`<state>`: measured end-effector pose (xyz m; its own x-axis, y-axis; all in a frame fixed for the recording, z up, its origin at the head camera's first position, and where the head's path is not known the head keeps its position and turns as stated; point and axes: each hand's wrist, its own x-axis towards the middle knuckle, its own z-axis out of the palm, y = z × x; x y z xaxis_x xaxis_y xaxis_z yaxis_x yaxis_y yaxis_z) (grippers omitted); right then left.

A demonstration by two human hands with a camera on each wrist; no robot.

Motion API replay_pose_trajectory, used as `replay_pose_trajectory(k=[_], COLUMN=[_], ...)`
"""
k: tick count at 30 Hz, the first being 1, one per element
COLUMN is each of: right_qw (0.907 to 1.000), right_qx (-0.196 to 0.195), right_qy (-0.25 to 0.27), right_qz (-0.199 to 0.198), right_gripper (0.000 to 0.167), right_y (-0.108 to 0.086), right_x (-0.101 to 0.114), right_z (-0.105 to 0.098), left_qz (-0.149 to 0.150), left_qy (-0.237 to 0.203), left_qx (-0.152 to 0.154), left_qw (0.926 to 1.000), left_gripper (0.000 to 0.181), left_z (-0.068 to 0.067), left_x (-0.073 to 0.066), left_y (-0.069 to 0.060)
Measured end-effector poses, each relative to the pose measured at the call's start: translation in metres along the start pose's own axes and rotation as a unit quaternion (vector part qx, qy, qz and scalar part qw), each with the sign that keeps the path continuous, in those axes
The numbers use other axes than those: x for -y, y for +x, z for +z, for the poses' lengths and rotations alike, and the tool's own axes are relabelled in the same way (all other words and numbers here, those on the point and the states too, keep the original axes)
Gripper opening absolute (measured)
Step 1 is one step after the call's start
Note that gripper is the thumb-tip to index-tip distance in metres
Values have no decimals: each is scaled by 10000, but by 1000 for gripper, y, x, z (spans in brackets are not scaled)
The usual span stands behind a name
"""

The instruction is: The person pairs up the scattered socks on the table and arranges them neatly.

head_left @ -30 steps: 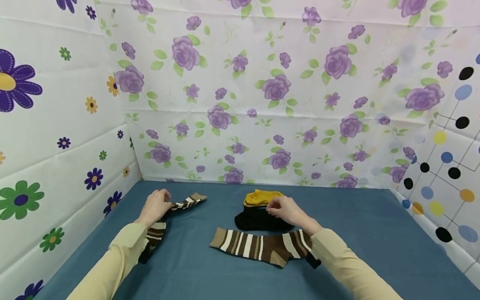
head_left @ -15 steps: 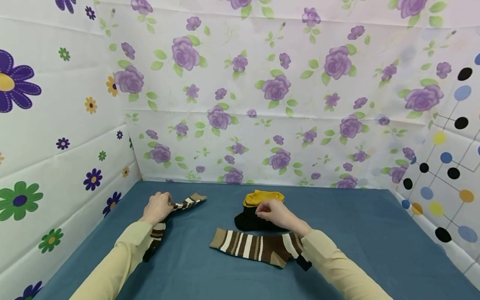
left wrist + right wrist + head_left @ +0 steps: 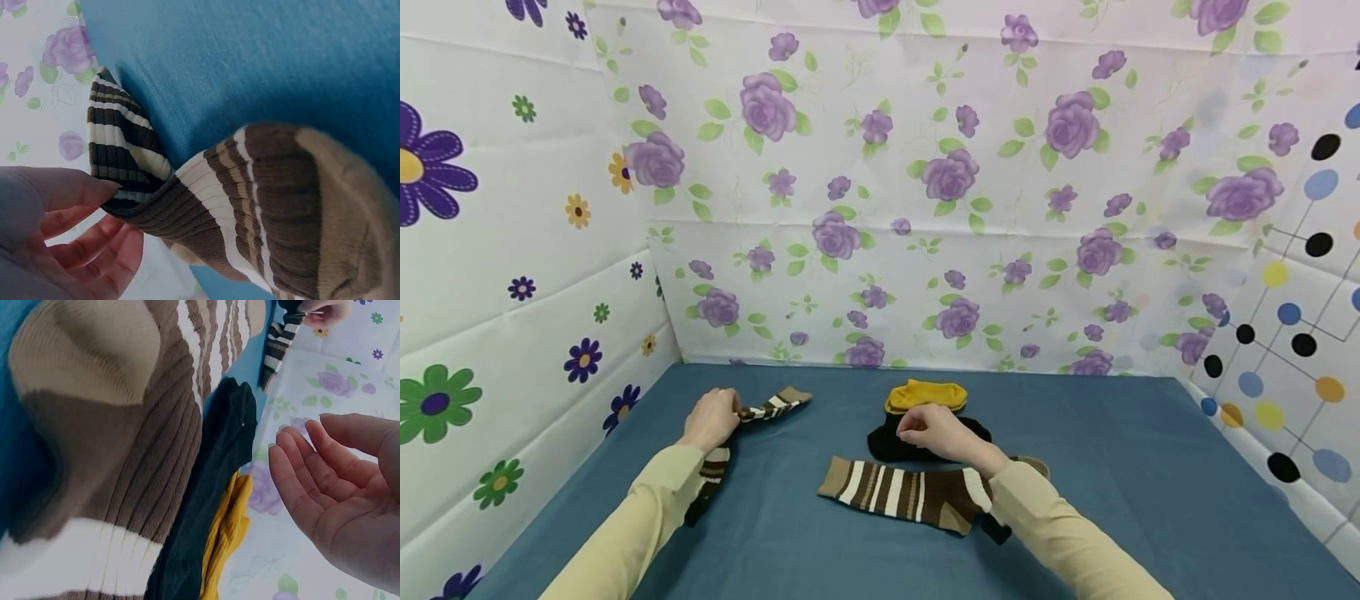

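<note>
My left hand (image 3: 711, 419) pinches a brown, white and tan striped sock (image 3: 777, 404) at the table's left side. In the left wrist view, the thumb presses the folded ribbed fabric (image 3: 156, 203) against the fingers. My right hand (image 3: 936, 429) hovers over a black sock (image 3: 886, 442), holding nothing. Its fingers are loosely bent and apart from the thumb in the right wrist view. A second striped sock (image 3: 895, 492) lies flat below that hand, its right part hidden by the sleeve. Behind the black sock lies a yellow sock (image 3: 928, 394).
A blue cloth (image 3: 790, 533) covers the table. Floral fabric (image 3: 880, 250) hangs along the back edge, with patterned sheets on the left (image 3: 535, 333) and the right (image 3: 1300, 375).
My right hand has moved left across the black sock, uncovering that sock's right end and a tan part of the striped one. My left hand has shifted only slightly, still pinching its sock.
</note>
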<state>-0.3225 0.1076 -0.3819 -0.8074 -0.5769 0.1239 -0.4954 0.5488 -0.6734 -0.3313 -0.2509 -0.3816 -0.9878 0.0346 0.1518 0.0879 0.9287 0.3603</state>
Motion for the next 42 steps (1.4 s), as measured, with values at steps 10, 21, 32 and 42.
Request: replay_pose_trajectory(k=[10, 21, 32, 42], right_qw=[9998, 9992, 9962, 9959], right_qx=[163, 275, 577, 466], right_qy=[76, -227, -628, -774], right_qz=[-38, -176, -165, 108], right_gripper=[14, 13, 16, 25], right_y=[6, 24, 49, 63], right_x=[7, 17, 30, 33], right_z=[9, 25, 50, 58], left_qz=[604, 1052, 1118, 949], left_qy=[75, 155, -26, -20], left_qx=[-18, 300, 320, 178], left_qw=[9981, 9939, 9932, 9953], left_gripper=[12, 17, 12, 5], left_z=[9, 16, 13, -4], left_x=[-17, -33, -35, -17], left_y=[-5, -22, -35, -46])
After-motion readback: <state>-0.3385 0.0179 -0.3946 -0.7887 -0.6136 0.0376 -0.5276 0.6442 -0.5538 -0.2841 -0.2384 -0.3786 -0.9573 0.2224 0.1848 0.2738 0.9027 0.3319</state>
